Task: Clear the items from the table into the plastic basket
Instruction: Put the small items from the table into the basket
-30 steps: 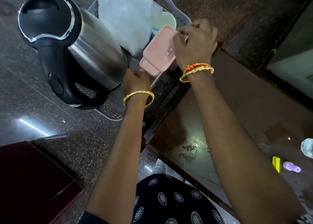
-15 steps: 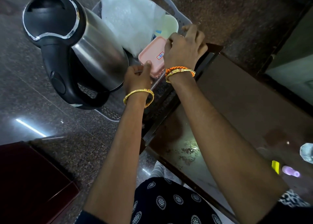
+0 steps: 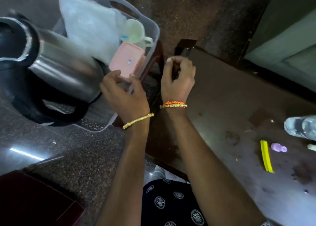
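Note:
The translucent plastic basket [image 3: 154, 29] stands on the floor left of the table [image 3: 222, 97]. Inside it lie a pink lidded box [image 3: 127, 60], a steel and black kettle [image 3: 65, 67], a white plastic bag [image 3: 89, 27] and a pale cup [image 3: 135, 31]. My left hand [image 3: 124, 92] hovers at the pink box's near edge with fingers spread, fingertips at or just touching it. My right hand [image 3: 177, 82] is over the table's left corner, fingers loosely curled, holding nothing. On the table's right side lie a yellow strip [image 3: 265, 155], a small purple item [image 3: 278, 147] and a clear bottle [image 3: 301, 126].
A dark red piece of furniture [image 3: 34, 200] sits at the bottom left on the speckled stone floor [image 3: 77, 157]. A pale green surface [image 3: 290, 38] rises at the upper right behind the table. My patterned clothing shows at the bottom centre.
The pink box went down into the basket and my right hand let go of it, pulling back to the right over the table corner. My left hand stays at the box's near edge.

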The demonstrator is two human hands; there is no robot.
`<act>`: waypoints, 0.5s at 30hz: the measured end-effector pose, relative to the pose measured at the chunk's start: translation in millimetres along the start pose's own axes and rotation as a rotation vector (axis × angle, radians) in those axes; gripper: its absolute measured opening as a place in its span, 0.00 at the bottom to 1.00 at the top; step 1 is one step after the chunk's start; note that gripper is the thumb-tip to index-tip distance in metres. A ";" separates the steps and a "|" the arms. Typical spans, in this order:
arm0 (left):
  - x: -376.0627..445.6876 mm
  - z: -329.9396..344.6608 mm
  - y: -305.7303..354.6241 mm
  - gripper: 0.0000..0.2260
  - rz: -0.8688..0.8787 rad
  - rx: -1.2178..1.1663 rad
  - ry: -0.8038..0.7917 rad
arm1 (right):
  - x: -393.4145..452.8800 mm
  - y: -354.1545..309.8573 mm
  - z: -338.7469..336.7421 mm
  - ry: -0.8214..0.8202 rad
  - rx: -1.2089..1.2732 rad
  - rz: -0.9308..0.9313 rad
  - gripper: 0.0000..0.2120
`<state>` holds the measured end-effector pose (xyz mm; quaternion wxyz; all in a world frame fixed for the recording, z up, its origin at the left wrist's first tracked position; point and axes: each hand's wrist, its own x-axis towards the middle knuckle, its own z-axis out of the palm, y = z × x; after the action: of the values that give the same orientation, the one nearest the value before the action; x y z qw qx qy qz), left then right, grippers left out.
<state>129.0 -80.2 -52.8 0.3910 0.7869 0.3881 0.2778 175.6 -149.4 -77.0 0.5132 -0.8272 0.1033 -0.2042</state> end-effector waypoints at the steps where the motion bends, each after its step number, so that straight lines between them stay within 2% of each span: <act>1: -12.6 3.4 3.3 0.09 0.068 -0.049 0.002 | -4.9 9.8 -12.2 0.032 0.003 0.037 0.05; 2: -27.2 8.5 6.2 0.07 0.104 -0.104 -0.041 | -9.7 21.4 -25.5 0.064 -0.011 0.069 0.08; 4: -58.7 21.4 9.1 0.06 0.118 -0.149 -0.233 | -19.0 46.3 -51.9 0.107 -0.072 0.121 0.12; 7: -118.1 46.2 5.6 0.07 0.162 -0.038 -0.602 | -28.6 86.9 -100.2 0.159 -0.166 0.233 0.14; 10: -175.7 69.5 -2.2 0.08 0.224 0.095 -0.897 | -36.0 122.8 -149.7 0.217 -0.239 0.344 0.15; 15: -259.2 98.1 1.2 0.06 0.293 0.237 -1.194 | -39.0 173.9 -234.6 0.369 -0.283 0.511 0.13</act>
<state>61.0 -334.5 -139.4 0.4082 0.8896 0.0192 -0.2040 43.3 -402.4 -149.5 0.4005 -0.7869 0.4254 -0.1988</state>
